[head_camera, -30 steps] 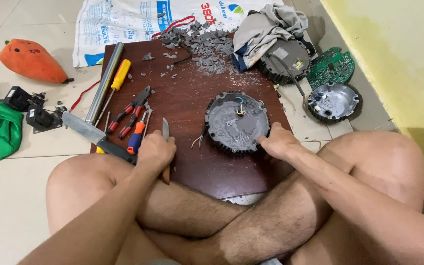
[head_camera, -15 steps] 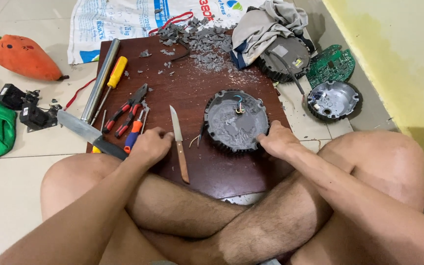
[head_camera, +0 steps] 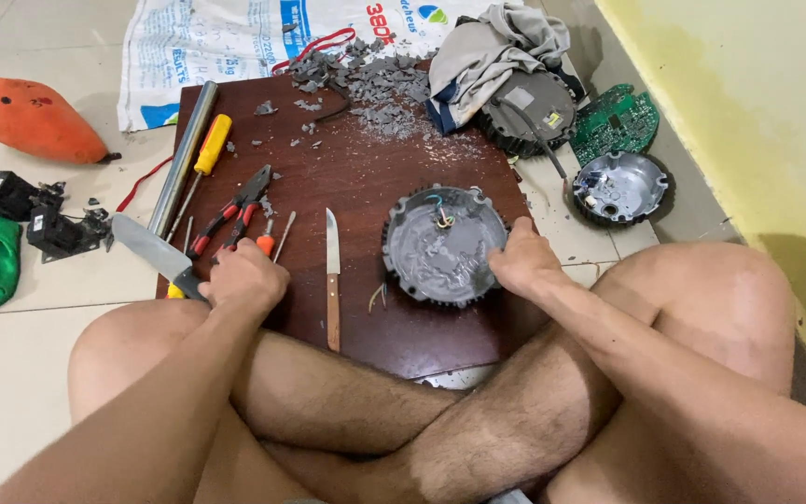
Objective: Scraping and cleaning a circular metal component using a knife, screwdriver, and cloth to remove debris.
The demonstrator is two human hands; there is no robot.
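I sit cross-legged at a dark brown board (head_camera: 356,159). My right hand (head_camera: 522,266) grips the right rim of a round grey toothed housing (head_camera: 440,247) that lies flat, with short wires sticking out of its middle. My left hand (head_camera: 246,280) rests curled at the board's left edge. Its fingertips are at a small orange-handled screwdriver (head_camera: 266,245), just below red-handled pliers (head_camera: 230,213). Whether it grips anything is hidden. A wooden-handled knife (head_camera: 331,280) lies loose between my hands. A wide cleaver blade (head_camera: 146,247) juts out to the left of my left hand.
A metal tube (head_camera: 184,154) and a yellow-handled screwdriver (head_camera: 209,149) lie at the board's left. Grey rubble (head_camera: 366,84) covers the far edge. A cloth-draped housing (head_camera: 524,103), a green circuit board (head_camera: 616,121) and an open metal shell (head_camera: 619,189) sit on the right. An orange toy (head_camera: 34,119) and black parts (head_camera: 44,219) lie on the left.
My left hand laid the wooden-handled knife down on the board, then moved left to the small tools. My right hand and the housing stayed where they were.
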